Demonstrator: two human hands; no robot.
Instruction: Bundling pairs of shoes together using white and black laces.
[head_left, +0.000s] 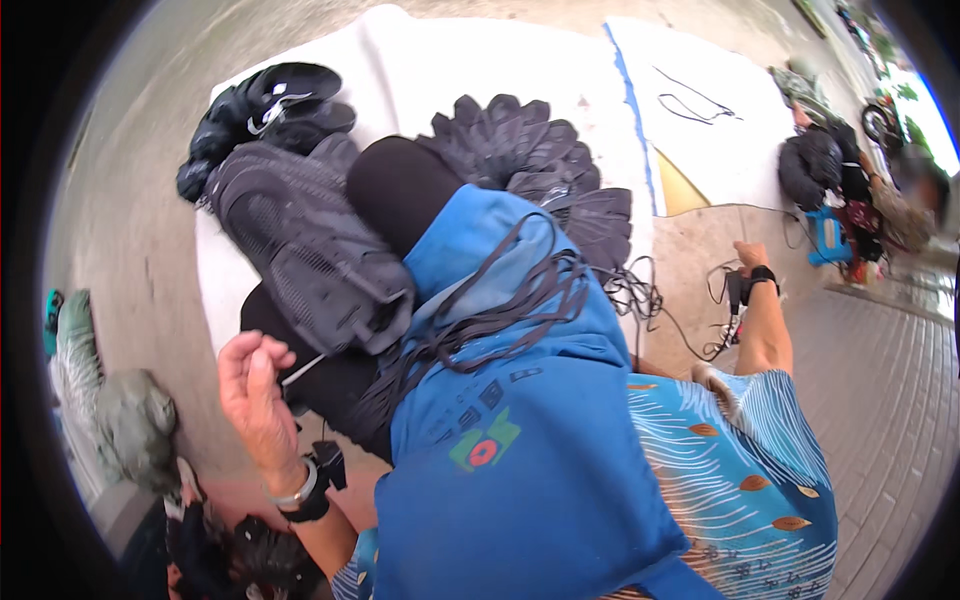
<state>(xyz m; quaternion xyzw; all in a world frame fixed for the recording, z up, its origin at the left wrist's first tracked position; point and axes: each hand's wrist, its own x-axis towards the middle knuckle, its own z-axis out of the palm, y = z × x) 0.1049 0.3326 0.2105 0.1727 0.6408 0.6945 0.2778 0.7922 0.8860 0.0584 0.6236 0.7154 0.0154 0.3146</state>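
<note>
A black shoe upper (310,240) lies across my left knee, its open end toward me. My left hand (258,392) is raised beside it, fingers loosely bent and apart, holding nothing that I can see. A thin white strip (303,369) shows between that hand and the upper. Out to the right, my right hand (750,257) is stretched over the floor, its fingers drawn together; whatever they hold is too small to make out. Dark shoelaces (510,310) lie in a loose bundle over the blue apron (520,480) on my lap.
On the white sheet (480,55) several black uppers are fanned out (520,145), with a black pile (265,115) at the left. Tangled laces (635,295) trail to the right. A loose lace (695,108) lies on another white sheet. People and bags are at far right.
</note>
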